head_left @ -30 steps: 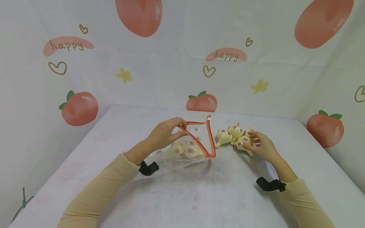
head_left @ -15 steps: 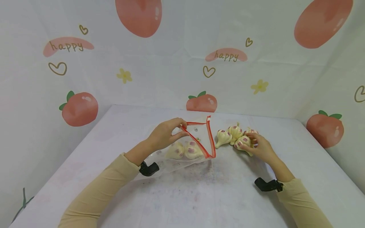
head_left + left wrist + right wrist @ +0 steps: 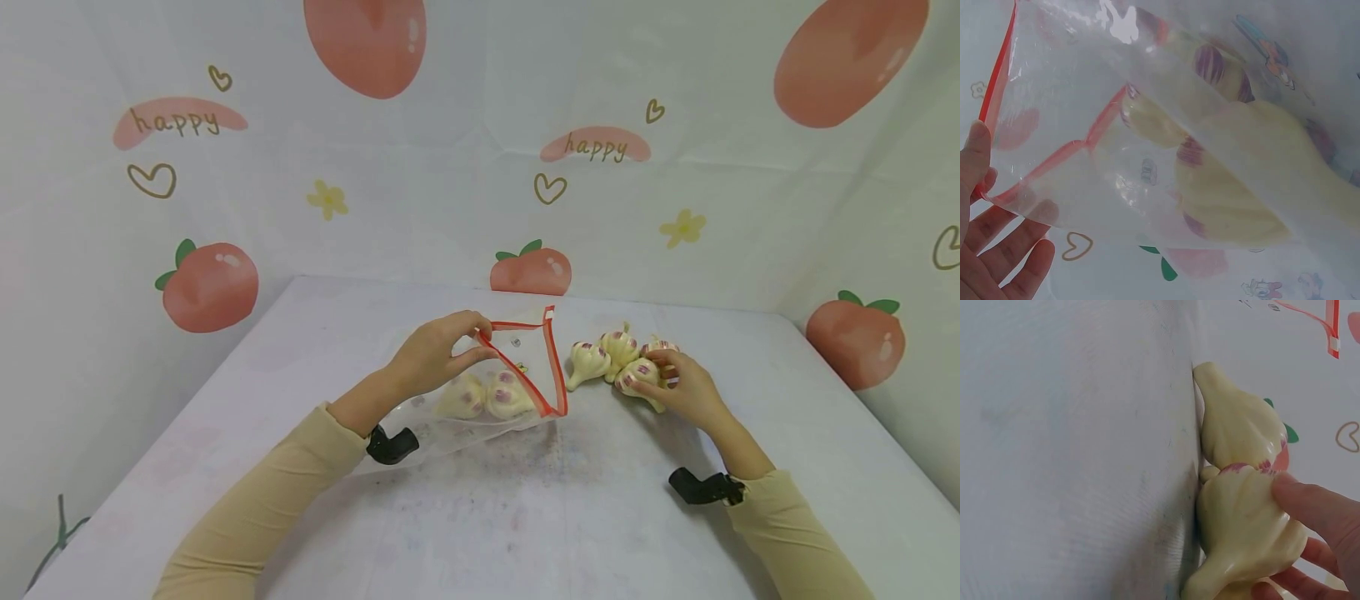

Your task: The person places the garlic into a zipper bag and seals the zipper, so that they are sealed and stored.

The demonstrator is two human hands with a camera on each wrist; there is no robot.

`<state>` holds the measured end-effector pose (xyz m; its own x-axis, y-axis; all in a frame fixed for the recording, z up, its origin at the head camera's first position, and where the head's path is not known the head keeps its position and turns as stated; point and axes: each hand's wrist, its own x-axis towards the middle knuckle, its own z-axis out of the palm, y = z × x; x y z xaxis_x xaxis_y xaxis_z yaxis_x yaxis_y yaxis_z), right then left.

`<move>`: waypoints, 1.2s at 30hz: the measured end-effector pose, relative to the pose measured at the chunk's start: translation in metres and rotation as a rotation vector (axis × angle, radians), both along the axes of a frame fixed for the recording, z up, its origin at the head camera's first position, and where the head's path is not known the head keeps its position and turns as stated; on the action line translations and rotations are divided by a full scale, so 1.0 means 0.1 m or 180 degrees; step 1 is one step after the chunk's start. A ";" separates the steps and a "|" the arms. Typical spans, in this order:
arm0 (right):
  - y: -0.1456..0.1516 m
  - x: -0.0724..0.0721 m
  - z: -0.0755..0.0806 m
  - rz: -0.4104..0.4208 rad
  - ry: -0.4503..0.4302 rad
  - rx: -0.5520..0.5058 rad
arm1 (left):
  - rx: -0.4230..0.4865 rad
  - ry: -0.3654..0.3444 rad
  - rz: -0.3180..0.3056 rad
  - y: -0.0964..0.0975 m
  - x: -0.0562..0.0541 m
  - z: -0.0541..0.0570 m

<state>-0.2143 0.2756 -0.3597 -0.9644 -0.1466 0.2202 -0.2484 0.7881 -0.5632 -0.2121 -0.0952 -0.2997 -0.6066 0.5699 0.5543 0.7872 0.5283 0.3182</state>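
Note:
A clear plastic zip bag with a red-edged mouth lies on its side, with garlic bulbs inside. My left hand pinches the red rim between thumb and fingers and keeps the mouth spread. To the right of the bag, several cream garlic bulbs with purple marks sit in a cluster. My right hand grips the nearest garlic bulb, thumb on one side and fingers on the other. That bulb still rests on the table, against its neighbours.
The white table carries faint dark smudges in front of the bag. Behind it hangs a white cloth backdrop printed with fruit, hearts and flowers. A black wrist camera sits beside the bag's lower side.
My right hand has drawn slightly left and its fingers have closed around the nearest garlic bulb. The left hand and the bag stay where they were.

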 end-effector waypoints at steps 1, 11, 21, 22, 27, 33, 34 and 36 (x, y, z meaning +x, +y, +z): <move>0.00 0.00 0.00 -0.0002 -0.0013 -0.0022 | -0.0001 -0.0003 0.0002 0.00 0.00 0.00; 0.00 0.02 -0.01 -0.0018 -0.0079 -0.0252 | -0.0022 -0.0027 0.0029 0.01 0.00 0.00; -0.02 0.03 -0.01 0.0024 0.0056 -0.0301 | -0.0022 -0.0019 0.0008 0.01 0.01 0.01; -0.02 0.03 -0.01 0.0028 0.0044 -0.0299 | -0.0022 -0.0019 0.0012 0.01 0.01 0.01; -0.02 0.03 0.00 0.0038 0.0015 -0.0260 | -0.0046 -0.0011 0.0040 0.01 0.00 0.01; -0.02 0.02 -0.02 0.0049 0.0042 -0.0216 | -0.0029 0.0029 -0.0006 0.01 0.00 0.00; -0.02 0.02 -0.02 0.0055 0.0044 -0.0217 | -0.0023 0.0037 -0.0015 0.01 0.01 0.00; -0.02 0.01 -0.03 0.0072 0.0052 -0.0224 | -0.0012 0.0050 -0.0029 0.01 0.00 0.00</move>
<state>-0.2132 0.2733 -0.3625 -0.9572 -0.1518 0.2464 -0.2753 0.7407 -0.6128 -0.2117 -0.0938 -0.2995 -0.5927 0.5773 0.5615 0.7967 0.5223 0.3040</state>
